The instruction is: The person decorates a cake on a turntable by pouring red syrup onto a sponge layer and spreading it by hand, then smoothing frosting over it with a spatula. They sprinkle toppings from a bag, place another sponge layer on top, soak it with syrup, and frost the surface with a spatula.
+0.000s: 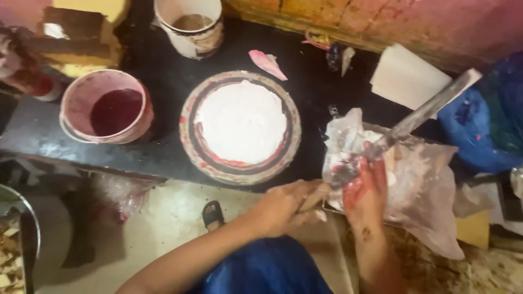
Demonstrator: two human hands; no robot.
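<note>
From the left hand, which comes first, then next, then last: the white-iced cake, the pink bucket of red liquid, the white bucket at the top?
From the left hand:
1. White-iced cake, just above on the round board.
2. Pink bucket, far left.
3. White bucket, top edge of the counter.

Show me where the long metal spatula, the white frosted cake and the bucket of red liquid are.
Long metal spatula [419, 115]: head view, middle of the blade.
White frosted cake [241, 121]: head view, centre of the white top.
Bucket of red liquid [81, 92]: head view, pink inner wall.
</note>
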